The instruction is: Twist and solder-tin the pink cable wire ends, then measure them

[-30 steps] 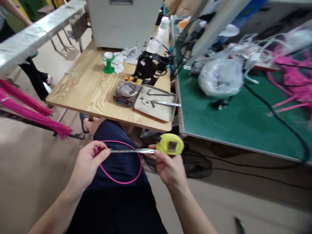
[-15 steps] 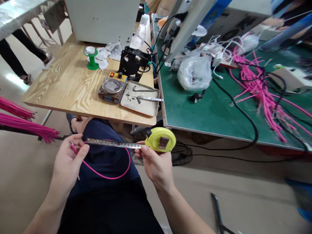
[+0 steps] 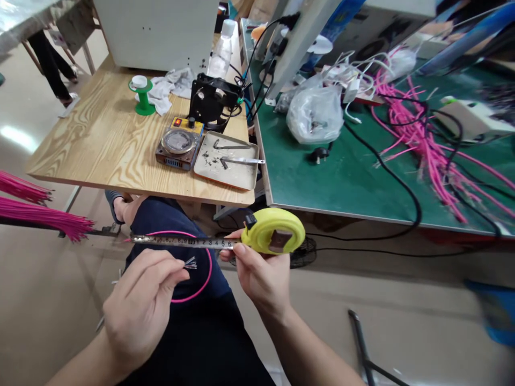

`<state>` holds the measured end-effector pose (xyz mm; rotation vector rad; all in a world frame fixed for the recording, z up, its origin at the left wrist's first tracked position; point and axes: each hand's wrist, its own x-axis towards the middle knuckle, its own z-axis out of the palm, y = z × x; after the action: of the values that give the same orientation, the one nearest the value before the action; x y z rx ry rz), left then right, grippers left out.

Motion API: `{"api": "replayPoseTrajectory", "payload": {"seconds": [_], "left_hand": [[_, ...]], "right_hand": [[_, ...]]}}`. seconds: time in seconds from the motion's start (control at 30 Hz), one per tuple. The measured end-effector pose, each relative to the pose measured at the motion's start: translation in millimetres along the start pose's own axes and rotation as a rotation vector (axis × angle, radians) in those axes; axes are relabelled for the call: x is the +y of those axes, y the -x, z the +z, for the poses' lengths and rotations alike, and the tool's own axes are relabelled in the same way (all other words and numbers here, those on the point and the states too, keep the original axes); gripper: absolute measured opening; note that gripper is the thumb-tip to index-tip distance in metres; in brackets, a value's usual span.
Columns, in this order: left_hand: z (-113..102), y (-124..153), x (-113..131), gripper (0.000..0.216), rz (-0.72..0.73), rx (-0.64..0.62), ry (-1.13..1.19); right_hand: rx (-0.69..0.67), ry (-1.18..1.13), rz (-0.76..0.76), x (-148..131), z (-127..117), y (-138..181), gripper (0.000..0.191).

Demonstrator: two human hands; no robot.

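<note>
Green surface (image 3: 346, 177): matted bench at right, carrying a clear plastic bag (image 3: 315, 113), black cables and a spread of pink wires (image 3: 422, 139).
Wooden surface (image 3: 104, 145): light-grained table at upper left, directly ahead of the person's knees.
White cabinet (image 3: 156, 32): stands at the far edge of the wooden surface.
Black fan (image 3: 213, 102): upright, just behind the tray and the heater unit.
Metal tray (image 3: 226, 167): lies near the front right corner of the wooden surface; holds tweezers and small debris.
Heater unit (image 3: 177, 145): touching or just beside the left edge of the metal tray; round pot on top, red switch lit.
Green spool (image 3: 140, 96): upright, beside a crumpled white cloth.
Pink wire bundle (image 3: 44, 217): projects in from the left edge, above the floor.
Right hand (image 3: 261, 273): clenched on the yellow tape measure (image 3: 273, 231), thumb pressed on the blade at the case mouth; held below the front edge of the wooden surface.
Tape blade (image 3: 181, 242): drawn out leftward, roughly level, over the lap; its far tip hangs free.
Left hand (image 3: 140, 305): pinching one end of the pink wire (image 3: 203, 281) between thumb and fingertips, below the blade and apart from it.
Pink wire: loops up behind the blade; bare strands fan out at the pinched end.
</note>
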<state>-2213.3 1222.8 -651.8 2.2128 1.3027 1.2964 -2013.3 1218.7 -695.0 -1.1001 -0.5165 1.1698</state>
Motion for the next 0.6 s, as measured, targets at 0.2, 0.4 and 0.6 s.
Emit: {"api": "replayPoseTrajectory", "payload": {"seconds": [0.2, 0.4, 0.6], "left_hand": [[-3, -2, -10, 0.029, 0.218, -0.028, -0.088], [-4, -1, -26, 0.033, 0.390, 0.003, -0.229], [0, -3, -28, 0.025, 0.368, 0.105, -0.286]], "right_hand": [[-0.091, -0.092, 0.022, -12, 7, -2, 0.025], [-0.118, -0.080, 0.050, -14, 10, -3, 0.029], [-0.085, -0.104, 0.056, -14, 10, 0, 0.029]]}}
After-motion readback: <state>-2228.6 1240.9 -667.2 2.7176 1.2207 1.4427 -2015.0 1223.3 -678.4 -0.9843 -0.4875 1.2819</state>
